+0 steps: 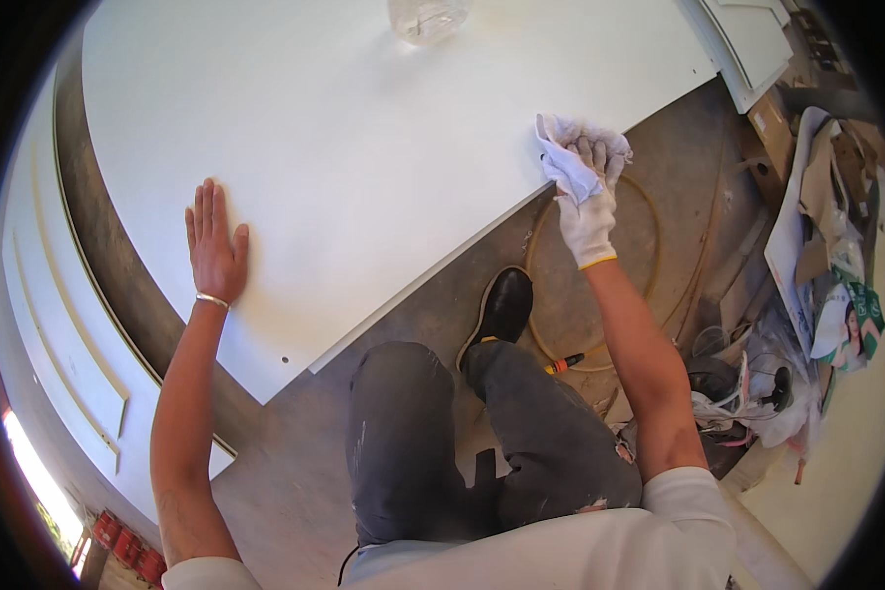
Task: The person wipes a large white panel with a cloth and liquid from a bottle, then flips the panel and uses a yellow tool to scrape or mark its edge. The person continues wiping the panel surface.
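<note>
A large white panel (pixel 364 187) lies flat in front of me, with a small dark hole near its closest corner. My bare left hand (pixel 216 246) rests palm down on its left part, fingers stretched out, a bangle round the wrist. On my right hand (pixel 590 211) is a white knit glove with a yellow cuff edge. That hand presses on a bunched white cloth (pixel 564 157) at the panel's right edge; the fingers are partly hidden by the cloth. Toward the far side stands a clear plastic container (pixel 427 22), cut off by the top of the view.
More white panels lean along the left (pixel 79 324), and others lie stacked at the far right (pixel 747 39). A yellow hose (pixel 656 226) loops on the concrete floor by my shoe (pixel 505 305). Cardboard, plastic bags and scraps (pixel 757 383) are heaped at the right.
</note>
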The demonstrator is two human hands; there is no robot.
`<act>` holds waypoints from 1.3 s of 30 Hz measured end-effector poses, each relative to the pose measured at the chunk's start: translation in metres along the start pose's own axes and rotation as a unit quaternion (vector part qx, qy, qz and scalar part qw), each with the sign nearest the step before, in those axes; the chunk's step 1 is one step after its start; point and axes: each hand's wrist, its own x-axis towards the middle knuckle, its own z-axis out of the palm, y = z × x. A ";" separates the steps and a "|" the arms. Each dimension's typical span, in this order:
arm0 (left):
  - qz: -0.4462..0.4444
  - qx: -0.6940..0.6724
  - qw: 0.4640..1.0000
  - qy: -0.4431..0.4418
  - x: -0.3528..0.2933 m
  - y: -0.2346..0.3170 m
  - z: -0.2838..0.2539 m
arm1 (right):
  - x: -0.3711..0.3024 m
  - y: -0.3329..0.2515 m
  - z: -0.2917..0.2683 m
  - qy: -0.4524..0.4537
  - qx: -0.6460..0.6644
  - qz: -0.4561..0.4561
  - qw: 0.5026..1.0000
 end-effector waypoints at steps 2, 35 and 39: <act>-0.028 0.001 0.999 -0.022 -0.003 -0.001 0.001 | -0.015 -0.019 0.012 -0.104 0.056 0.010 0.993; -0.113 -0.011 0.982 -0.150 0.014 0.010 -0.025 | 0.036 -0.083 -0.002 -0.458 -0.120 -0.500 0.725; -0.095 -0.021 0.987 -0.127 0.009 0.009 -0.023 | -0.044 -0.140 0.053 -0.463 0.019 -0.502 0.730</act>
